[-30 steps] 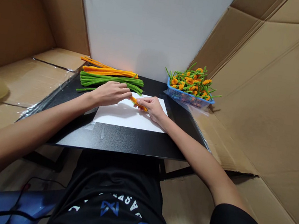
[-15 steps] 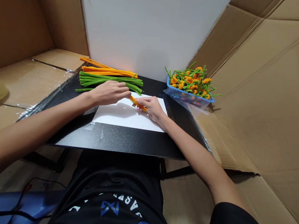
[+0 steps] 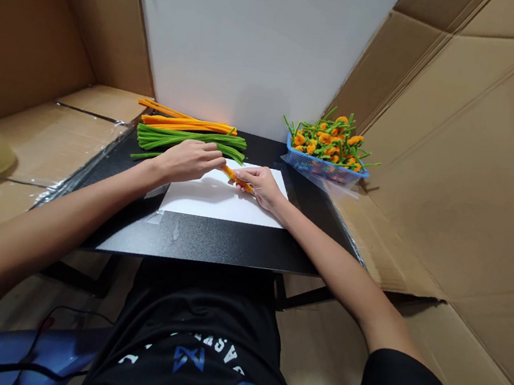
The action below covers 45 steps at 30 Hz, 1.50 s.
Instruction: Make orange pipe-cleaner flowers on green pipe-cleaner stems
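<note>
The left hand [image 3: 194,160] and right hand [image 3: 263,188] are gripping an orange strip [image 3: 229,172], both grips closed, apparently shaping it; the next move is likely requiring steady tension.

The black worktop [image 3: 229,243] spreads beneath the right hand [image 3: 262,187]. A pale wall [image 3: 262,37] stands beyond that hand, brown cardboard [image 3: 477,156] to its right.

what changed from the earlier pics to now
Nothing visibly moved, and nothing was taken hold of or let go. The left hand and right hand still hold the orange piece over the white sheet; the blue basket stayed put.
</note>
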### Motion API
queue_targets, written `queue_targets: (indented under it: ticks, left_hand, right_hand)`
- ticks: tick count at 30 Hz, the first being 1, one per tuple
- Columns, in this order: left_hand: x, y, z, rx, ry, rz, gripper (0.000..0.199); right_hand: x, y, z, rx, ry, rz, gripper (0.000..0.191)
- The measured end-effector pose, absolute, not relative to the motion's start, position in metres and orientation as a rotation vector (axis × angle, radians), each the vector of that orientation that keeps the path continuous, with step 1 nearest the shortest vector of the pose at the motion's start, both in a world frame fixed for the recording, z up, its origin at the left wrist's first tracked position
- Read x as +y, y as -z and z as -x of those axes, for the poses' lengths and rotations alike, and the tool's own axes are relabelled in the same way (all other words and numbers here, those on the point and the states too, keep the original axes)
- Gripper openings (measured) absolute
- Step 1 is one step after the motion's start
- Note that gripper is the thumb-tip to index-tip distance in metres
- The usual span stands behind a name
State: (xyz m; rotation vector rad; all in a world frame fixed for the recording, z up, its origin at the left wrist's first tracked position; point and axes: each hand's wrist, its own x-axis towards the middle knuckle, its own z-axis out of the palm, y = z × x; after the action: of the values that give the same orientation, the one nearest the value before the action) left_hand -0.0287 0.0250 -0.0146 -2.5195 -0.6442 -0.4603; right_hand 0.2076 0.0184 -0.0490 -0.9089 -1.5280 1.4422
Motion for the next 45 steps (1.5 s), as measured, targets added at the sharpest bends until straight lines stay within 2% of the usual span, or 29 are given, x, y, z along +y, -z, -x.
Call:
queue_targets:
  ticks: [25, 31, 36, 45]
  left_hand:
    - [0.02, 0.013, 0.027, -0.601, 0.369, 2.403, 0.028]
    - [0.024, 0.015, 0.028, -0.609, 0.412, 2.429, 0.026]
    - [0.033, 0.016, 0.035, -0.677, 0.501, 2.411, 0.03]
    - [0.04, 0.017, 0.045, -0.846, 0.482, 2.477, 0.029]
  right_hand:
    - [0.016, 0.051, -0.205, -1.556, -1.344, 0.931, 0.032]
    - [0.023, 0.047, -0.214, -1.629, -1.407, 0.917, 0.04]
    - [0.039, 0.036, -0.242, -1.828, -1.276, 0.989, 0.049]
    - [0.041, 0.037, -0.249, -1.78, -1.079, 0.929, 0.029]
